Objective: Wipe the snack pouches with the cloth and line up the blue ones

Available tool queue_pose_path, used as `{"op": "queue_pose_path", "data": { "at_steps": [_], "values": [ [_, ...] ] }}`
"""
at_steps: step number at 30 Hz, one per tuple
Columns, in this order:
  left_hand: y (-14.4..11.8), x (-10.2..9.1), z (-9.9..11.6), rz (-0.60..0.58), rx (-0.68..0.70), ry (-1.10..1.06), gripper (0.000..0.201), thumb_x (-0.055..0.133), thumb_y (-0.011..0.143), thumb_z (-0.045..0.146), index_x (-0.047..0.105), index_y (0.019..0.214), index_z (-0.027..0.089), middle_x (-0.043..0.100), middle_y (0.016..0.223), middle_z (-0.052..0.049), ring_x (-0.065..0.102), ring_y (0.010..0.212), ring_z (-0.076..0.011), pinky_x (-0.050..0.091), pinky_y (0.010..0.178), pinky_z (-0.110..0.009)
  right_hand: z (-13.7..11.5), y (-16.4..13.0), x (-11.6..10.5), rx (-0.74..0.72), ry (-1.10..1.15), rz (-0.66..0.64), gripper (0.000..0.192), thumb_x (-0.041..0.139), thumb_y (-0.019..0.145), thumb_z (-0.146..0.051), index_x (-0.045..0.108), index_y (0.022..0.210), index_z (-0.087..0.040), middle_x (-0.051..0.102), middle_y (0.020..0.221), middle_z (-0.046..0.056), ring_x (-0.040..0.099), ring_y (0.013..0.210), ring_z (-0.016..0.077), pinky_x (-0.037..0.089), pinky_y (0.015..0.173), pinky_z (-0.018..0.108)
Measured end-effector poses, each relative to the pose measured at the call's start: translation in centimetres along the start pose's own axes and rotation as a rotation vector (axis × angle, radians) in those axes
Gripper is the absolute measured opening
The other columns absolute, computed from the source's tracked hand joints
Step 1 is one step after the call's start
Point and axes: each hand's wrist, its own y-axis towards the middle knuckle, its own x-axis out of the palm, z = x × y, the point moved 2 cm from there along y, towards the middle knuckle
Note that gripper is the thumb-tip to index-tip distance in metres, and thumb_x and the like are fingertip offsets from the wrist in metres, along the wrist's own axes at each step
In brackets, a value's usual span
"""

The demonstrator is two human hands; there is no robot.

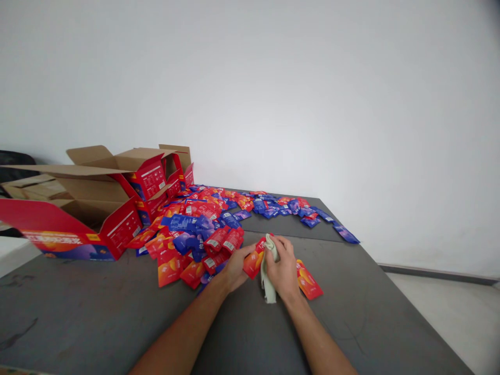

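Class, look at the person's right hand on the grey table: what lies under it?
Under the right hand a red sachet sticks out, flat on the table. The hand also grips a pale cloth; the sachet's covered end is hidden.

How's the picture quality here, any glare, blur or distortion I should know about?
Head view: soft even light, no glare on the grey table; wide-angle bending toward the edges; left hand, right hand and pale cloth slightly soft; print on the red packet unreadable.

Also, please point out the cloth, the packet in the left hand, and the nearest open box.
cloth [269, 284], head view, lower hanging end.
packet [253, 262], head view, its orange face.
box [68, 239], head view, red front wall.
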Motion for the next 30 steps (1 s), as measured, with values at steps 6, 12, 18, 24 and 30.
{"op": "queue_pose_path", "data": {
  "at_steps": [6, 12, 18, 24, 30],
  "values": [
    [0.2, -0.2, -0.1, 0.063, 0.149, 0.220, 0.043, 0.061, 0.087, 0.037, 0.066, 0.122, 0.012, 0.070, 0.117, -0.013, 0.062, 0.113, -0.0278, 0.044, 0.102, -0.039, 0.3, -0.1, 0.4, 0.009, 0.040, -0.093, 0.040, 0.054, 0.086, -0.018, 0.063, 0.125, -0.021, 0.058, 0.124, 0.010, 0.055, 0.116, 0.0235, 0.044, 0.105, 0.041],
    [-0.1, -1.3, 1.9, 0.249, 0.384, 0.886, 0.050, 0.048, 0.095, 0.038, 0.053, 0.140, 0.019, 0.053, 0.145, -0.010, 0.047, 0.134, -0.0237, 0.035, 0.113, -0.040, -1.5, -0.7, 0.9, -0.067, 0.069, -0.323, 0.036, 0.054, 0.082, -0.012, 0.068, 0.113, -0.023, 0.065, 0.117, 0.006, 0.059, 0.111, 0.0201, 0.046, 0.101, 0.033],
    [-0.6, -1.7, 2.9, 0.454, 0.486, 1.742, 0.048, 0.046, 0.096, 0.034, 0.051, 0.142, 0.022, 0.044, 0.151, -0.014, 0.039, 0.139, -0.0300, 0.030, 0.113, -0.050, -0.8, 0.3, -0.9, 0.113, -0.292, -0.290, 0.032, 0.055, 0.080, -0.016, 0.071, 0.108, -0.016, 0.068, 0.110, 0.012, 0.062, 0.106, 0.0229, 0.044, 0.100, 0.031],
    [0.1, -3.7, 1.9, 0.560, 0.397, 1.967, 0.040, 0.049, 0.090, 0.020, 0.064, 0.127, 0.025, 0.047, 0.148, -0.011, 0.031, 0.142, -0.0325, 0.014, 0.117, -0.056, 1.2, 1.0, -3.1, 0.273, -0.713, -0.440, 0.022, 0.052, 0.079, -0.014, 0.072, 0.088, -0.014, 0.070, 0.095, 0.015, 0.066, 0.091, 0.0250, 0.047, 0.085, 0.035],
    [0.5, -3.4, 0.5, 0.269, 0.497, 1.554, 0.038, 0.052, 0.081, 0.012, 0.071, 0.112, 0.024, 0.061, 0.131, -0.011, 0.039, 0.135, -0.0313, 0.018, 0.116, -0.051, 3.9, -0.5, -2.7, 0.342, -0.532, -0.278, 0.017, 0.060, 0.064, -0.008, 0.071, 0.073, -0.018, 0.071, 0.086, 0.016, 0.066, 0.087, 0.0301, 0.049, 0.072, 0.039]
  ]
}}
